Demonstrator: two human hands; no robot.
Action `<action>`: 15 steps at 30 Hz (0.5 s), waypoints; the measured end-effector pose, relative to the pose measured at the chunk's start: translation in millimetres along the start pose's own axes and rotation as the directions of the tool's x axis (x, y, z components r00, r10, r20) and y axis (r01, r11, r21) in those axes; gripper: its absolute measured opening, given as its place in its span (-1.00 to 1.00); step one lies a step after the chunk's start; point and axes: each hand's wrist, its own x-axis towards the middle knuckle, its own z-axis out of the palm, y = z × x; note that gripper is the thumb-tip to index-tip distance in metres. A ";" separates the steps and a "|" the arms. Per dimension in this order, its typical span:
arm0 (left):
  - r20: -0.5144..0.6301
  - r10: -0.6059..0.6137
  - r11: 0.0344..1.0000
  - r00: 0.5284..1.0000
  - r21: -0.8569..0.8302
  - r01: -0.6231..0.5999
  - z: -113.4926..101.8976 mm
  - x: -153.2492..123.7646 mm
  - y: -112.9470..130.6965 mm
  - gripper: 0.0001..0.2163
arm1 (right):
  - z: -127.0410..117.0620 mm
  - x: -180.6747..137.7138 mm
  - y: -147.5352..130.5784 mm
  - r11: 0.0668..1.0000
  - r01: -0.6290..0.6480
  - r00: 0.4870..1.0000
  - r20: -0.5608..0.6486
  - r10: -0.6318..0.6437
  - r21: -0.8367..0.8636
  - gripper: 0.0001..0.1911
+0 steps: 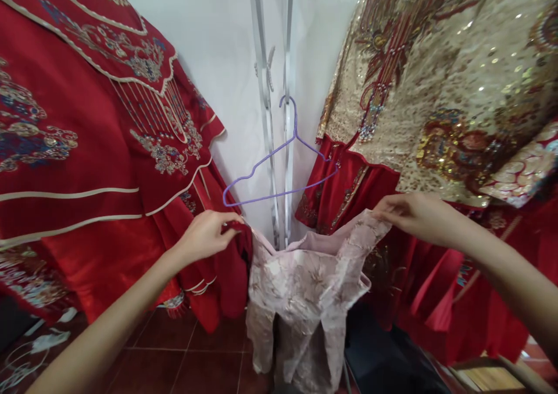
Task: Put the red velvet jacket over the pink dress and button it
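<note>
The left hand [209, 234] and right hand [412, 215] pinch the pink floral dress [307, 280] at its ten and two o'clock; a slack pinch could drop it.

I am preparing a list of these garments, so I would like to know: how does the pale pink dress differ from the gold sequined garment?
The pale pink dress has a subdued, flower-like pattern; the gold sequined garment glitters and carries bold ornament with red and blue in it. The left hand and right hand hold the dress at its shoulders, while neither holds the gold garment. Both are decorated.
</note>
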 end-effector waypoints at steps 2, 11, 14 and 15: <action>0.064 0.139 0.981 0.988 -0.148 -0.129 -1.8 -6.2 27.3 -0.72 | -6.1 -10.6 -24.6 0.999 0.028 0.998 -0.059 -0.027 0.016 -0.74; 0.077 0.687 0.682 0.723 -0.410 -0.605 16.3 1.6 121.9 -0.60 | -9.5 -8.8 -65.0 0.998 0.055 0.980 -0.193 -0.051 0.014 -0.72; 0.016 0.646 0.722 0.763 -0.339 -0.604 23.4 29.0 120.5 -0.67 | -14.5 -5.6 -62.1 1.000 0.023 0.971 -0.237 -0.022 0.001 -0.71; -0.013 0.621 0.742 0.784 -0.313 -0.593 26.6 40.1 116.2 -0.69 | -16.5 -5.2 -60.9 1.000 0.011 0.965 -0.261 -0.010 0.004 -0.71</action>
